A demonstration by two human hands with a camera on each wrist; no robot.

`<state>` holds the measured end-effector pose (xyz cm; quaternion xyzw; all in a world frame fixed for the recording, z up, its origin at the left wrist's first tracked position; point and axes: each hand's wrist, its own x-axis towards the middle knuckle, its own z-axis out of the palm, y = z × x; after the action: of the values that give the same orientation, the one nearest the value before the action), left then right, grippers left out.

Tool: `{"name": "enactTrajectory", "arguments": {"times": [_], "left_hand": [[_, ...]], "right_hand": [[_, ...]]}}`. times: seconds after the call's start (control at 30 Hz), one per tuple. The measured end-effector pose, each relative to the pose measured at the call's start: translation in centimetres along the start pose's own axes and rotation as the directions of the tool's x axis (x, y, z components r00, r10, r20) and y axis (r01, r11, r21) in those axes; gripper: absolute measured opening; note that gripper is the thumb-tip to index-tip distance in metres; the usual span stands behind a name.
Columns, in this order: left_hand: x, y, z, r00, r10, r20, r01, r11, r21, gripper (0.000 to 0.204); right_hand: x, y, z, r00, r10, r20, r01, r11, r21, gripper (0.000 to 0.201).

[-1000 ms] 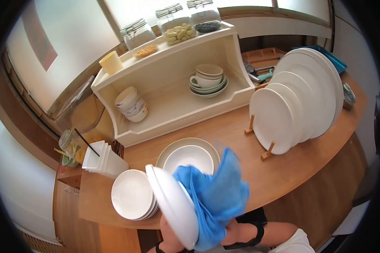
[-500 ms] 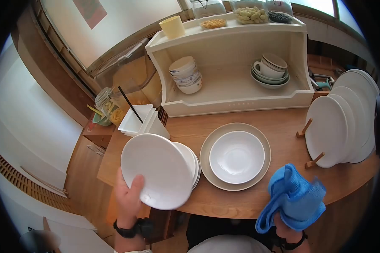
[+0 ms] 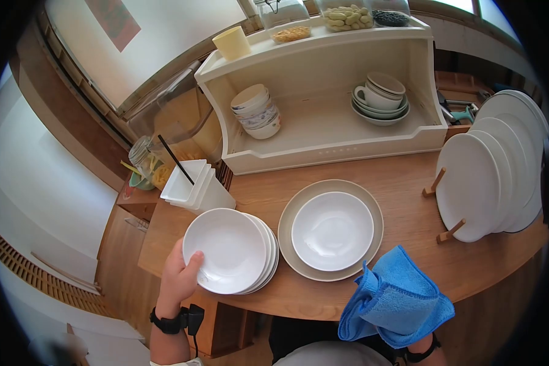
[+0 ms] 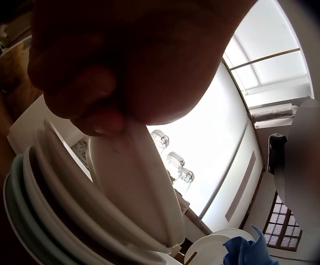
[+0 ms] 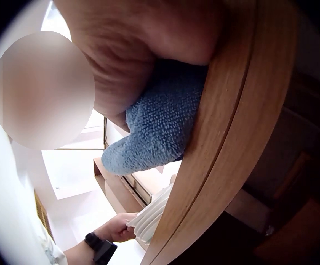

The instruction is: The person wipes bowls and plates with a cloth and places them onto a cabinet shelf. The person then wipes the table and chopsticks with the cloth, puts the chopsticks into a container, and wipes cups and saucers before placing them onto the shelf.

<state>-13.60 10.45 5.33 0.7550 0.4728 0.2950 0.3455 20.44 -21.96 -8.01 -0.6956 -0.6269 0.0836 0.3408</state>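
My left hand [image 3: 180, 274] pinches the left rim of a white shallow bowl [image 3: 226, 250], thumb on the inside and fingers beneath. That bowl lies over a stack of similar white dishes [image 3: 274, 259]; in the left wrist view it tilts up from the stack [image 4: 66, 193] on the side where the fingers [image 4: 107, 121] grip. My right hand [image 5: 143, 38] grips a bunched blue cloth [image 3: 396, 302] at the table's front edge, and the cloth hides most of that hand in the head view. Between the hands, a white bowl [image 3: 332, 232] sits on a larger beige-rimmed plate [image 3: 290, 256].
White plates [image 3: 470, 189] stand upright in a wooden rack [image 3: 451, 232] at the right. A cream shelf [image 3: 335, 155] at the back holds stacked bowls [image 3: 256, 113] and cups. White plastic containers [image 3: 207, 192] with a black stick stand behind the left stack.
The left hand has lowered the white bowl onto the stack at the left. Earlier the cloth was against the bowl; it has moved away right with the right hand, then slightly back left.
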Motion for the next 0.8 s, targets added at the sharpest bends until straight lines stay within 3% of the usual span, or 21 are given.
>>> {"name": "enactTrajectory", "arguments": {"times": [0.2,0.27,0.4,0.67,0.8], "left_hand": [[1.1,1.1,-0.3,0.999,-0.035,0.025,0.032,0.995,0.089,0.036],[1.4,1.8,-0.5,0.981,-0.161,0.113,0.147,0.982,0.118,0.033],[2.1,2.4,-0.3,0.970,-0.204,0.134,0.180,0.969,0.169,0.032],[2.3,0.2,-0.1,0.981,-0.193,0.007,0.189,0.967,0.170,0.036],[1.3,1.7,-1.1,0.977,-0.213,0.006,0.204,0.943,0.264,0.035]], "right_hand": [[0.1,0.0,0.0,1.000,-0.012,-0.004,0.012,1.000,0.020,0.042],[0.6,-0.3,-0.1,1.000,-0.017,-0.006,0.017,0.999,0.029,0.042],[0.5,-0.3,0.1,1.000,-0.023,-0.016,0.024,0.999,0.043,0.042],[0.6,-1.0,0.5,0.999,-0.036,-0.024,0.038,0.997,0.062,0.043],[2.0,-1.7,0.3,0.999,-0.009,-0.034,0.012,0.998,0.068,0.043]]}}
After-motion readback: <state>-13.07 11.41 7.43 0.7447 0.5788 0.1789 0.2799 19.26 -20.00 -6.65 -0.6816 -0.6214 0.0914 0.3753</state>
